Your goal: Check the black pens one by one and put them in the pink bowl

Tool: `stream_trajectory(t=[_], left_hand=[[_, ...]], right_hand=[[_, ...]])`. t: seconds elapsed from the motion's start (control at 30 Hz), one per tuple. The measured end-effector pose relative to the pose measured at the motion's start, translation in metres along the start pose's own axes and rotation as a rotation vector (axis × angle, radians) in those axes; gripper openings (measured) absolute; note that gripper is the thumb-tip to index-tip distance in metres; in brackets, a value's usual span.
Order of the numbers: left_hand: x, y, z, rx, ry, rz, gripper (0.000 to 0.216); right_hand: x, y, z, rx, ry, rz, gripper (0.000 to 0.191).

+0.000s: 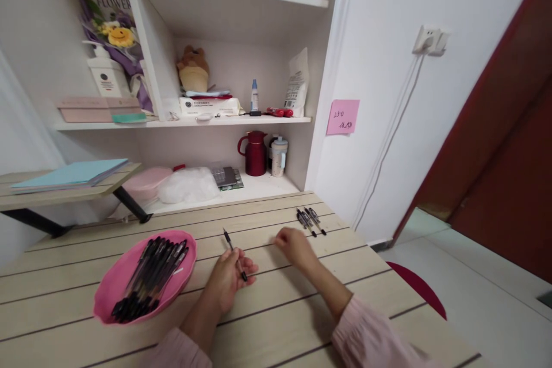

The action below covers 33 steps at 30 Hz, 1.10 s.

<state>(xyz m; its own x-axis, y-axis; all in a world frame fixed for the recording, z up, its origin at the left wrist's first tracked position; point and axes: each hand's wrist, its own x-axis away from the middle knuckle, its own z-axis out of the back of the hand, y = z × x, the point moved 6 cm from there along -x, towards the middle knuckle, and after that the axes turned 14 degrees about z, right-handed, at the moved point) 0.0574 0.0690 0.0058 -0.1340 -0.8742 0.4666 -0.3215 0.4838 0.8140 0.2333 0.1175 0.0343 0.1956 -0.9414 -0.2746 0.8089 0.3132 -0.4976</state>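
Note:
My left hand (227,280) is closed on a slim black pen (234,253), held slantwise with its pointed end away from me. To the right, my right hand (295,247) hovers low over the table with its fingers curled together; whatever lies inside them, if anything, is hidden. Just beyond it, several black pens (310,221) lie side by side on the table. A pink scalloped tray (190,267) stands left of my left hand, and a heap of black pens (150,276) fills it, all pointing roughly the same way.
The slatted wooden table (276,322) meets a white shelf unit (233,121) at the back. On the left a small raised stand (97,191) carries blue paper (73,173). A dark red jug (255,153) and a cup (279,158) stand in the lower shelf.

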Motion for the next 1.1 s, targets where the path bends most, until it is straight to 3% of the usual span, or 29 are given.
stream_trajectory(t=[0.1,0.2,0.6,0.73,0.87,1.1], left_hand=[[-0.003,-0.002,0.007,0.014,-0.001,-0.055,0.027],[-0.005,-0.004,0.009,-0.016,0.003,-0.094,0.028],[-0.007,-0.008,0.008,-0.144,-0.011,-0.051,0.024],[-0.006,-0.008,0.003,-0.198,-0.043,-0.064,0.026],[-0.005,-0.011,-0.006,-0.340,-0.066,-0.100,0.028],[-0.014,-0.017,-0.010,-0.425,-0.113,-0.103,0.031]], right_hand=[[-0.012,0.047,0.037,0.187,0.072,-0.167,0.020],[-0.019,0.074,0.044,0.269,0.064,-0.236,0.021],[-0.026,0.084,0.022,0.219,0.063,-0.283,0.024],[-0.020,0.080,0.025,0.060,0.132,-0.288,0.019],[-0.015,0.057,0.015,-0.244,0.158,-0.218,0.011],[-0.016,-0.003,-0.015,-0.844,0.214,-0.118,0.031]])
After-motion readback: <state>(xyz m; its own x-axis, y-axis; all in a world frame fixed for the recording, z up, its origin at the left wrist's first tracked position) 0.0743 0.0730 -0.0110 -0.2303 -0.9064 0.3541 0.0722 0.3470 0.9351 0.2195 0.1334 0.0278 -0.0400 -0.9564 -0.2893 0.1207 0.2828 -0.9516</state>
